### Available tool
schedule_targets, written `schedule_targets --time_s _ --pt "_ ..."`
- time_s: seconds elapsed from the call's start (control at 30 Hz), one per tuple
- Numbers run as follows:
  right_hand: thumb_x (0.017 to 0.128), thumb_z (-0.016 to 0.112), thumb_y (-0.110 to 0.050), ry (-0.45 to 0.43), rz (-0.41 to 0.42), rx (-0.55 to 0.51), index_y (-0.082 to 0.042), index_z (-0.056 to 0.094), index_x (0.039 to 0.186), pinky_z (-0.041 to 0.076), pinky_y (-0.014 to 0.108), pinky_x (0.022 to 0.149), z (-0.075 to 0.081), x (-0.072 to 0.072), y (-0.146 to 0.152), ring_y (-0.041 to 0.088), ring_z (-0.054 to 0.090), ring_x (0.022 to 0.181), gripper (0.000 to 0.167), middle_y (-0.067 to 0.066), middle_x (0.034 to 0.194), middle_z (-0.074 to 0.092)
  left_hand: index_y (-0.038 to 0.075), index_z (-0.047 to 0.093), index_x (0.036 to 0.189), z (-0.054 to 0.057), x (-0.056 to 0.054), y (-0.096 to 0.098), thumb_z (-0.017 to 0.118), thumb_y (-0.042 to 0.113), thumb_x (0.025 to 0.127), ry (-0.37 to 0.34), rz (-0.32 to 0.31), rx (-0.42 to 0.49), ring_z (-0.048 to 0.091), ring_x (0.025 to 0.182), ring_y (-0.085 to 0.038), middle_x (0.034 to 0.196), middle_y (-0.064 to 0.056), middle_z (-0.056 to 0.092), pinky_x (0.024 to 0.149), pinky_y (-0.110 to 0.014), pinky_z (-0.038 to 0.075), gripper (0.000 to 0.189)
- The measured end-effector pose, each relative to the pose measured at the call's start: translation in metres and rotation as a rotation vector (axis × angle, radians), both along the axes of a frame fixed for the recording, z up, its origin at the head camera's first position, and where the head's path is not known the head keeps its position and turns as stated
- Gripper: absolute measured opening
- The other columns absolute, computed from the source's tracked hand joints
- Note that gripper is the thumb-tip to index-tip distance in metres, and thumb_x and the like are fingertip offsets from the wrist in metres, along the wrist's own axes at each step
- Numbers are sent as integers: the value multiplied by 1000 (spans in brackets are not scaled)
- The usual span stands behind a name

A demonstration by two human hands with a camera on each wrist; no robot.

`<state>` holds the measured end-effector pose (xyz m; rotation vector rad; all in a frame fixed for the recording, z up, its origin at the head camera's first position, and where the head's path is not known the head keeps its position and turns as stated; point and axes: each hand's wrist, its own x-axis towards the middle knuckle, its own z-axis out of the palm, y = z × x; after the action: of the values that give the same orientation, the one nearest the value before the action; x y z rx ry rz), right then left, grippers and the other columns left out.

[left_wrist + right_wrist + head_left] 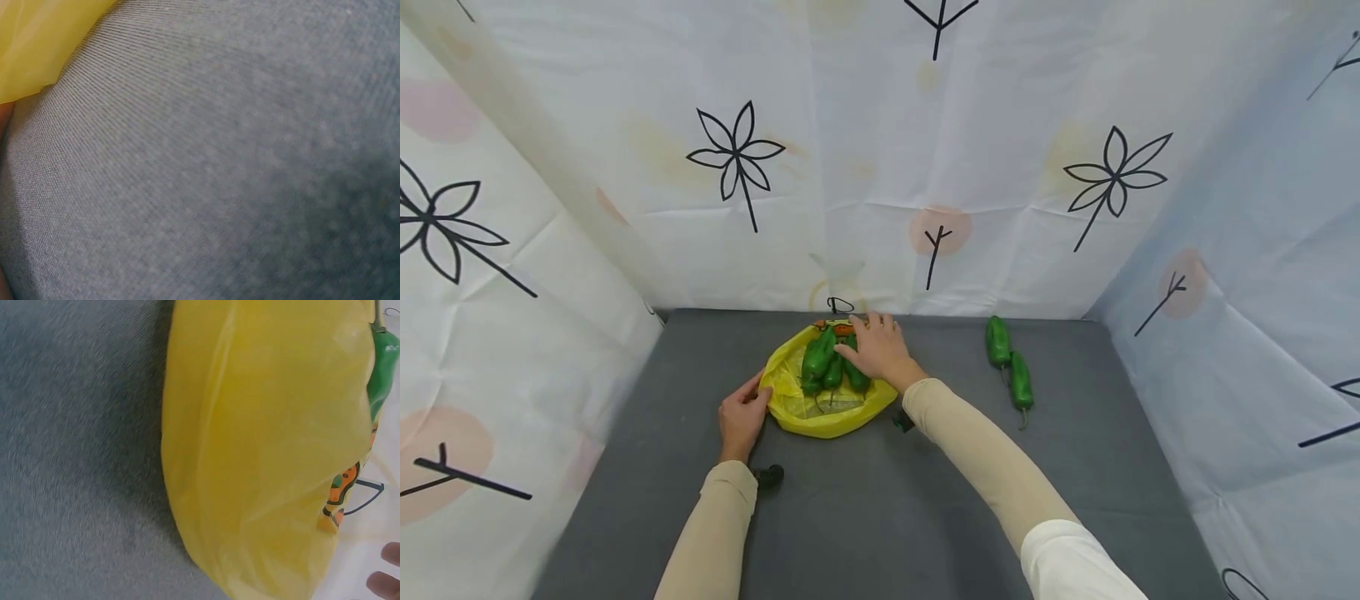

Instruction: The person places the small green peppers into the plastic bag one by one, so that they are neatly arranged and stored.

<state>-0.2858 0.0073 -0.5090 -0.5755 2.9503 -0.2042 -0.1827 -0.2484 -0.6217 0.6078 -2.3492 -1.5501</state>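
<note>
A yellow plastic bag (823, 427) lies with its mouth open on the dark grey table, several green peppers (818, 358) inside. At its left rim my left hand (742, 421) pinches the plastic between thumb and fingers; the left wrist view shows mostly cloth and a corner of the bag (44, 44). My right hand (880, 354) reaches over the right side of the bag, fingers extended near the far rim and thumb over the peppers. The right wrist view shows the bag's yellow side (269, 425), one green pepper (382, 369) and two fingertips (390, 553).
Two more green peppers, one farther back (997, 340) and one nearer (1021, 381), lie end to end on the table (865, 517) to the right. White cloth (880, 167) printed with flowers and twigs hangs behind and on both sides.
</note>
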Motion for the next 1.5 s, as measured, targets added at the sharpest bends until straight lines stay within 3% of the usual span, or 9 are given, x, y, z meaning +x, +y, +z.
schedule_targets --time_s 0.13,0.37,0.67,1.5 --pt "99 36 -73 26 5 35 -30 27 163 21 57 126 -1 2 4 39 25 153 78 13 167 26 33 70 133 -1 0 1 70 35 95 7 -6 7 62 71 3 110 -8 77 64 -12 51 37" --pt "96 26 -80 47 -36 104 -33 17 165 18 63 125 -2 2 10 40 16 157 84 12 170 17 32 72 130 2 -1 2 71 31 95 33 5 1 62 66 3 105 -11 78 63 -12 50 35" --pt "93 24 -84 26 -46 99 -39 5 165 7 66 126 -7 0 24 43 2 159 87 12 174 3 33 71 131 1 0 2 70 33 95 11 7 -14 61 70 4 107 -9 78 64 -11 48 36" --pt "94 30 -82 88 -78 23 -35 12 165 3 71 124 -19 6 61 47 4 158 87 14 173 4 35 71 131 2 1 3 69 35 96 13 6 -35 60 71 0 105 -7 78 65 -12 46 35"
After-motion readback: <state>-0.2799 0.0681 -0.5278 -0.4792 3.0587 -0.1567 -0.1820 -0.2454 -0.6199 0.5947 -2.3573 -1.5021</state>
